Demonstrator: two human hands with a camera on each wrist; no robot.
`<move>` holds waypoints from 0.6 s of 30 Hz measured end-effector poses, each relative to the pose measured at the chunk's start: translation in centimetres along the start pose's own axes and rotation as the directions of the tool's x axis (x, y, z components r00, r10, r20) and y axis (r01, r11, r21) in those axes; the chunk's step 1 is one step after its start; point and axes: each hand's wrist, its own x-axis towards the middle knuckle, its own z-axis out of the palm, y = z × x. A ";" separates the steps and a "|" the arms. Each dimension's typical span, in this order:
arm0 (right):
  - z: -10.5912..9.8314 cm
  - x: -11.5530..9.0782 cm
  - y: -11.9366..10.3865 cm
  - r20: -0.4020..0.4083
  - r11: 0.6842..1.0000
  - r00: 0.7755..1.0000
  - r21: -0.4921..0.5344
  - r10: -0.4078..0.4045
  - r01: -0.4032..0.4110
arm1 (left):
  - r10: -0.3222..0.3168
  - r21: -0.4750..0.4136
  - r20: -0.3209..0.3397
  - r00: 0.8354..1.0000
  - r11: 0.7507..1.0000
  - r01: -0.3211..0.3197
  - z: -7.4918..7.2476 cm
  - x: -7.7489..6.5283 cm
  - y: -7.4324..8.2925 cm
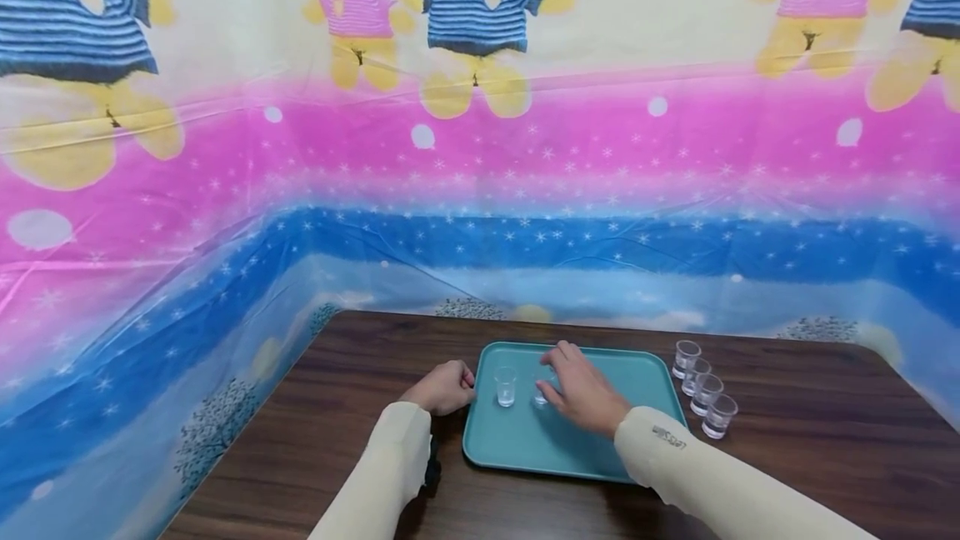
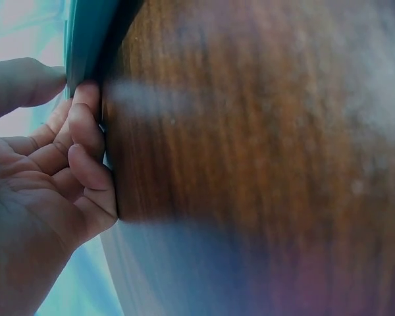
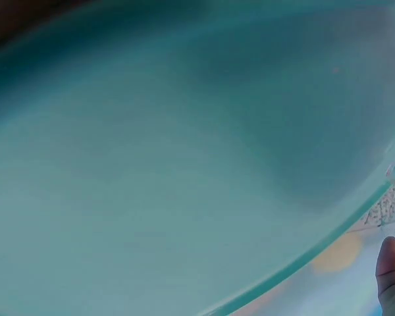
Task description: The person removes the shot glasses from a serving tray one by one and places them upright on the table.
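"Where is the teal tray (image 1: 517, 444)?"

"On a dark wood-grained table (image 1: 810, 448); taking the tray's middle as the clock's centre in the head view, one clear glass (image 1: 506, 390) stands upright on it toward ten o'clock; a second glass (image 1: 539, 397) is near the first, on its three o'clock side, partly hidden by the right hand (image 1: 588, 394)."

"And that hand's fingers?"

"Gently bent and parted from the thumb, right at the second glass; whether they grip it, I cannot tell."

"The left hand (image 1: 442, 390)?"

"At the nine o'clock rim; thumb and curled fingers pinch that edge, closed down to its thickness."

"Farther out?"

"Four more glasses (image 1: 707, 396) stand in a slanting row just outside the tray, from two o'clock to three; bear-printed fabric (image 1: 600, 148) hangs beyond twelve."
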 end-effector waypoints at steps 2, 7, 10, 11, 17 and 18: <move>-0.5 -0.4 0.4 -0.004 1.000 1.000 0.014 0.008 -0.008 | 0.000 0.005 -0.004 1.000 1.000 0.000 0.0 0.0 -0.1; -1.8 -1.4 1.9 -0.052 1.000 0.998 0.025 0.019 -0.018 | 0.008 0.005 -0.006 1.000 1.000 -0.008 0.0 -0.1 0.0; -2.5 -2.2 2.8 -0.063 1.000 0.998 0.004 0.018 -0.018 | 0.011 0.002 -0.009 1.000 1.000 -0.011 0.0 -0.1 0.1; -2.7 -2.4 3.1 -0.061 1.000 0.998 -0.003 0.015 -0.015 | 0.010 0.002 -0.010 1.000 1.000 -0.010 0.0 -0.1 0.1; -4.2 -4.3 4.5 -0.034 0.999 0.999 -0.040 0.023 -0.024 | 0.010 -0.003 -0.005 1.000 1.000 -0.010 0.1 -0.1 0.2; -4.4 -4.6 4.7 -0.029 0.998 0.999 -0.049 0.023 -0.024 | 0.011 -0.004 -0.006 1.000 1.000 -0.011 0.1 -0.1 0.2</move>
